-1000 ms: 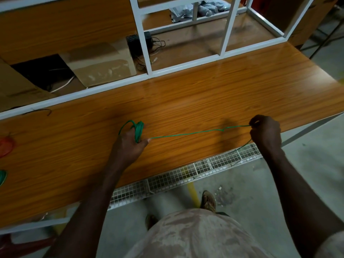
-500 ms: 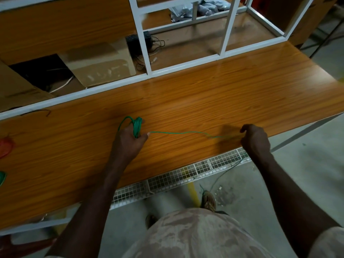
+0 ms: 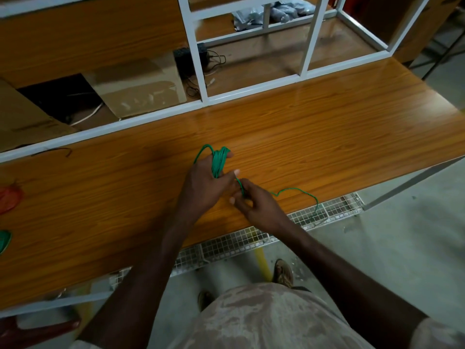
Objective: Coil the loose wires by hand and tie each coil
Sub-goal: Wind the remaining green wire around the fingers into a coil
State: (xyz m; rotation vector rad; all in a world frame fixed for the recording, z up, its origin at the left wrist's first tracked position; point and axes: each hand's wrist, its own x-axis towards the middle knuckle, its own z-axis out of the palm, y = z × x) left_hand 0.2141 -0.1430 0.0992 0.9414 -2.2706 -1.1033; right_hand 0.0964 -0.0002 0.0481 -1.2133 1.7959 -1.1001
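Moved since earlier: right hand [image 3: 254, 201] has come in from the lower-right bench edge to just beside the left hand [image 3: 205, 183] at frame centre, and the taut run of wire between them is gone slack.
Left hand: fingers curled round a small coil of thin green insulated wire [image 3: 218, 162], holding it just above the orange wood-grain benchtop [image 3: 327, 127]; one loop stands out to the upper left of the knuckles.
Right hand: fingers curled in a narrow pinch on the green strand close under the coil; which fingertips bear on it I cannot tell, as they overlap the left thumb.
Loose tail [image 3: 297, 190]: arcs rightward over the bench, then drops over the front edge onto the white wire-mesh tray [image 3: 327, 212] at lower right.
Done so far: several turns wound on this coil; at the far left edge lie a reddish bundle [image 3: 10, 197] and a green bundle [image 3: 5, 239], probably coils already made, though both are cut off by the frame.
Left to do: judging by the tail hanging off the bench, more winding on this wire, then the tie round the coil, of which no sign shows yet.
Farther out: white metal frame [image 3: 198, 71] and a brown cardboard box [image 3: 141, 89] behind the bench, upper half of frame.
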